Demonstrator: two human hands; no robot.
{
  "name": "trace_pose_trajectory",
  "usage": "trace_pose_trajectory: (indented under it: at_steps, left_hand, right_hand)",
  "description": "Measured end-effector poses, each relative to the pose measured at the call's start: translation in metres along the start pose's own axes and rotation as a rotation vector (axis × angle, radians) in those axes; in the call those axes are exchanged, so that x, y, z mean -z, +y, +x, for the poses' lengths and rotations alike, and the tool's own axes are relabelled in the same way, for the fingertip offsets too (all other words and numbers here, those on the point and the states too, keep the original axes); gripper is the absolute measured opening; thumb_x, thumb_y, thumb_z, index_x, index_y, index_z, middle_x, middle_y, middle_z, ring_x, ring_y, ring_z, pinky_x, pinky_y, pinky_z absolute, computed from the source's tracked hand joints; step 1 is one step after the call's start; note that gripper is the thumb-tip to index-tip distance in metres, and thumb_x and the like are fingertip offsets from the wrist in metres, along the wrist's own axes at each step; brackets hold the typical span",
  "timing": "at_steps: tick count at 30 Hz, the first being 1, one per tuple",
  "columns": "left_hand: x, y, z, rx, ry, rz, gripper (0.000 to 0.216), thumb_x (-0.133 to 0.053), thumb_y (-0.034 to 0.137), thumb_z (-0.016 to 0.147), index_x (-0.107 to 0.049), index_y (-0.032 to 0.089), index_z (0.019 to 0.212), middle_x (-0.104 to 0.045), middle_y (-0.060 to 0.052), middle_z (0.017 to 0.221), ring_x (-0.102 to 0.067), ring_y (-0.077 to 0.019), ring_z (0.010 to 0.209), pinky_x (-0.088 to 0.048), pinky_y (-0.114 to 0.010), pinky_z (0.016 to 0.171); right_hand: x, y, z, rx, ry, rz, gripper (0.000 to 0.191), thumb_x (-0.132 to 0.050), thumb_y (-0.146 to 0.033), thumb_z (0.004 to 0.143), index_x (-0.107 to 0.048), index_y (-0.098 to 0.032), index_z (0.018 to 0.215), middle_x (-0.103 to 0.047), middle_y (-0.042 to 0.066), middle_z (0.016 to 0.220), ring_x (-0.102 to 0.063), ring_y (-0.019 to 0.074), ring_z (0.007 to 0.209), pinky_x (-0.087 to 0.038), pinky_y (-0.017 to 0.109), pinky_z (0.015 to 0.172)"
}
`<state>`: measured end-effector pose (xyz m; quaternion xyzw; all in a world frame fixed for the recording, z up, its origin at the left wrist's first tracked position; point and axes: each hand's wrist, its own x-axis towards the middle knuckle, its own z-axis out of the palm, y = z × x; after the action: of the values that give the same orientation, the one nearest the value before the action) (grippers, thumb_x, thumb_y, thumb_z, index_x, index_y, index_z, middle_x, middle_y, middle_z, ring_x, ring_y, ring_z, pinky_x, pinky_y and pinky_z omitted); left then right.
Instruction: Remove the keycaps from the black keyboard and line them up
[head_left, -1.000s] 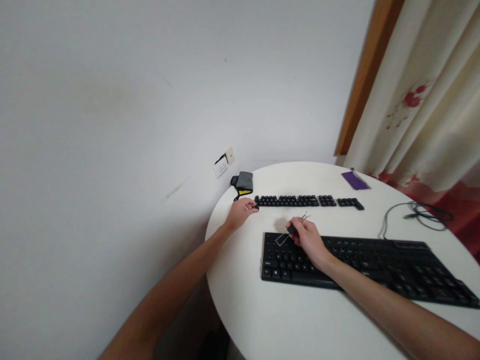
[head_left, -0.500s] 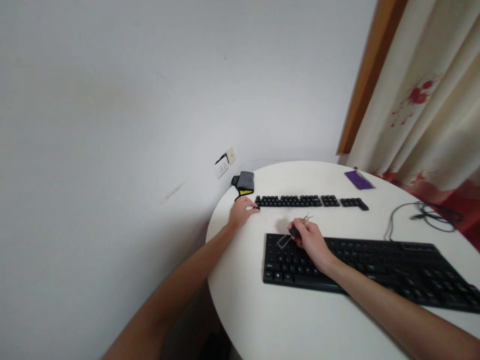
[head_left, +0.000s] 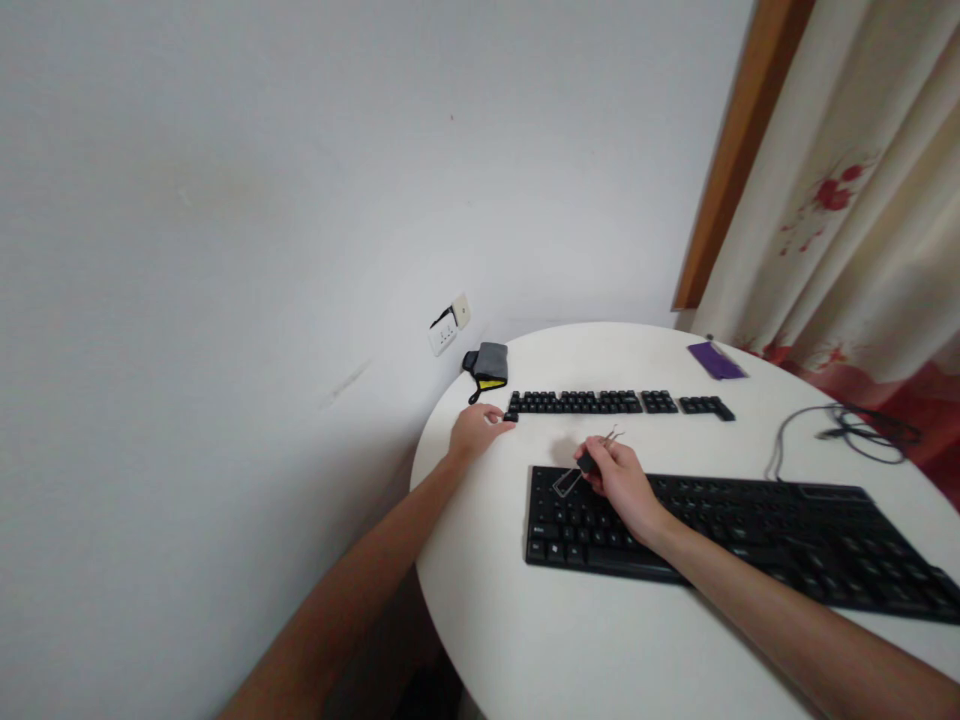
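L hand [head_left: 474,432], fingers curled, touches the end cap [head_left: 511,416] left of the caps row [head_left: 577,402] on the table [head_left: 600,640]; can't tell if it grips it. R hand [head_left: 621,480] is clamped on the puller [head_left: 581,465] over the keyboard [head_left: 750,530]. One long row looks laid out, w/ many keys seemingly left; vs 0.5 s ago, L hand sits slightly back, R hand unchanged.

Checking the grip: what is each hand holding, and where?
Right hand pinches a thin metal wire puller by its black middle grip; left hand touches a small black keycap.
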<state>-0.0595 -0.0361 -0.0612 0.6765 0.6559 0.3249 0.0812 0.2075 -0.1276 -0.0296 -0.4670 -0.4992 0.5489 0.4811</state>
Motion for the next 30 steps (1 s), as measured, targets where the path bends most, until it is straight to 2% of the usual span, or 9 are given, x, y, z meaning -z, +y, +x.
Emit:
trace_pose_trajectory:
  at_steps: [13,30]
  left_hand:
    - [-0.0009,0.0089,0.0018,0.034,-0.007,0.047,0.028,-0.075,0.045,0.070,-0.076,0.022,0.086,-0.073,-0.003,0.080,-0.066,-0.0203,0.075,-0.046,-0.029,0.066]
    - [-0.0007,0.0107,0.0009,0.015,0.007,0.069,0.028,-0.075,0.047,0.069,-0.077,0.024,0.084,-0.073,-0.004,0.079,-0.065,-0.0206,0.073,-0.045,-0.029,0.064]
  right_hand:
    - [-0.0011,-0.0007,-0.0014,0.032,-0.018,-0.030,0.040,-0.053,-0.055,0.082,-0.061,-0.017,0.071,-0.048,-0.002,0.055,-0.041,0.0114,0.048,-0.028,0.023,0.044]
    - [-0.0011,0.0033,-0.0014,0.100,-0.052,-0.056,0.043,-0.051,-0.057,0.085,-0.062,-0.017,0.073,-0.055,0.001,0.065,-0.050,0.0136,0.057,-0.038,0.024,0.051]
